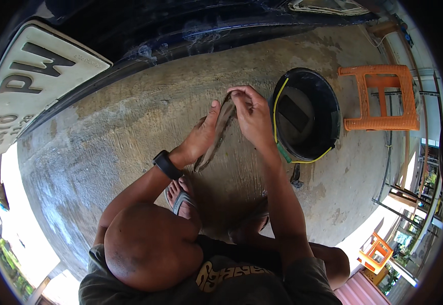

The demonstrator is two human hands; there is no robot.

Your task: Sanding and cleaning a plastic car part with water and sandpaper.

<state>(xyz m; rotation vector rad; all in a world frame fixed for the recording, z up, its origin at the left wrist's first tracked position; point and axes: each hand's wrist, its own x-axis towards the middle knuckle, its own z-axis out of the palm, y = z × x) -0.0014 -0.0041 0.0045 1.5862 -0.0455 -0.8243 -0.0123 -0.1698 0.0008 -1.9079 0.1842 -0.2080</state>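
Above the wet floor, my left hand [202, 134] and my right hand [252, 114] hold a thin, bent grey-brown sheet [220, 133] between them. It is seen nearly edge-on, so I cannot tell if it is cloth or sanding paper. The right fingers pinch its upper end. Along its left side lies my left hand, thumb raised, the other fingers mostly hidden behind the sheet. Just right of my right hand stands a black bucket [334, 114] with a yellow-and-green handle. A dark rectangular block [293, 113] lies in the cloudy water inside it.
A dark blue car [206, 33] with whitish smears stretches across the far side, its white number plate [87, 68] at the far left. An orange plastic stool [409, 96] is beyond the bucket, another orange stool [376, 252] farther back right. Wet concrete floor [115, 137] lies underneath.
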